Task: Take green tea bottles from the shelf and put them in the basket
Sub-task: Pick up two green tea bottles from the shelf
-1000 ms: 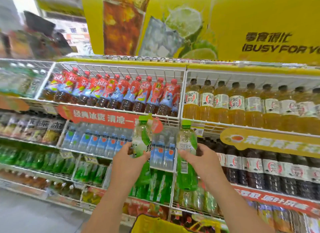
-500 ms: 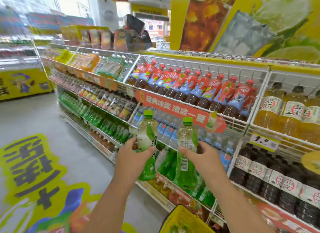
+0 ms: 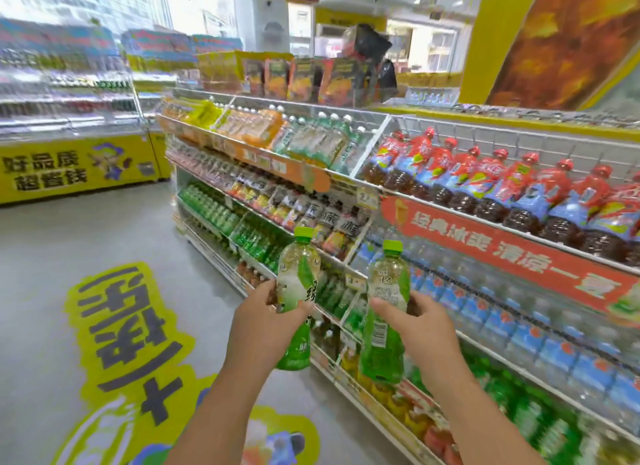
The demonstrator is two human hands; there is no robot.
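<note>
While both arms reach out in front of the camera, each hand has a bottle. The left hand [image 3: 266, 321] wraps its fingers and thumb round the middle of a clear plastic green tea bottle with a lime-green cap and green label [image 3: 297, 302], held upright, its lower half partly hidden behind the hand. The right hand [image 3: 420, 329] clamps a second clear plastic green tea bottle with the same lime-green cap [image 3: 384, 312], thumb across the front, the fingers curled out of sight behind it; a barcode on its label faces the camera. The two bottles stand side by side, near each other but apart, out in the aisle in front of the long white wire shelf rack [image 3: 377, 153].

Up on that rack, a row of dark tea bottles with red caps and red-and-blue labels [image 3: 519, 191] leans forward above a red banner with white characters [image 3: 512, 253]. Below it, rows of blue-labelled water bottles [image 3: 540, 336] smear into blur. More green bottles [image 3: 214, 211] fill the lower shelves further down the aisle, too blurred to read. A yellow floor sticker with dark characters [image 3: 128, 326] runs across the grey floor, cut off at the bottom edge. The right end of the rack runs out of frame.
</note>
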